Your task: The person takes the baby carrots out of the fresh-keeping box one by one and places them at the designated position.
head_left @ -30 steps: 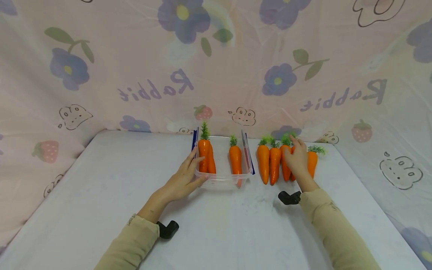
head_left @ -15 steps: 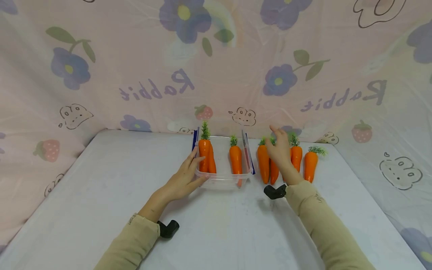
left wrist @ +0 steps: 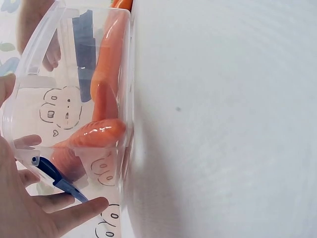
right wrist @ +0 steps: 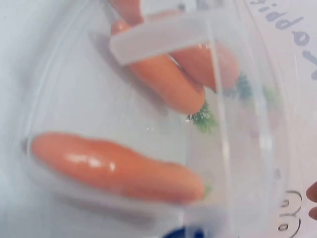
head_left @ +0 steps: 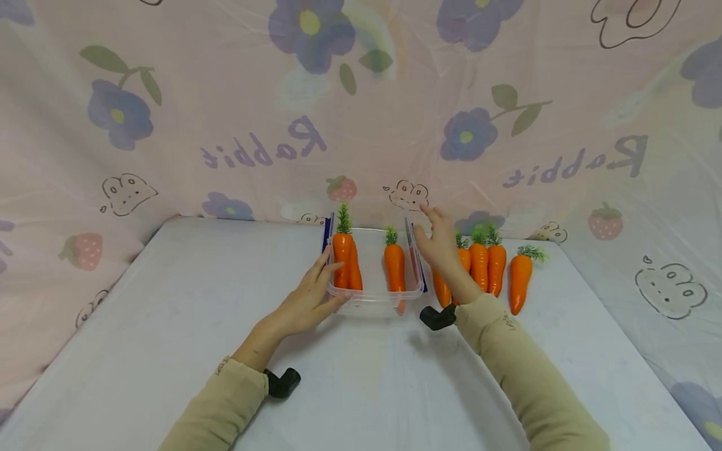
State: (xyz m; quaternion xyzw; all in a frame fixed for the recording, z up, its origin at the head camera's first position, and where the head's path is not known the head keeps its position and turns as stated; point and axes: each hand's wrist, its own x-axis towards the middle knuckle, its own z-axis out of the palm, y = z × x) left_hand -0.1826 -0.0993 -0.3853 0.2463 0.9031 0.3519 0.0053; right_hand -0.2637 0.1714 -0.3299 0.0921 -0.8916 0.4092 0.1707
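Touching the clear box (head_left: 372,294), centre frame, the left hand (head_left: 307,300) has its fingers spread loose; the right hand (head_left: 442,247) hovers released, fingers parted, by the box's right wall! Three carrots (head_left: 395,266) lie inside, more carrots (head_left: 521,285) right of centre.

Smooth, clear plastic is seen in the box (head_left: 366,294) at frame centre, glossy plastic-like skin on the carrots (head_left: 394,266); matt cloth is shown by the sleeves (head_left: 524,369) and backdrop (head_left: 186,94).
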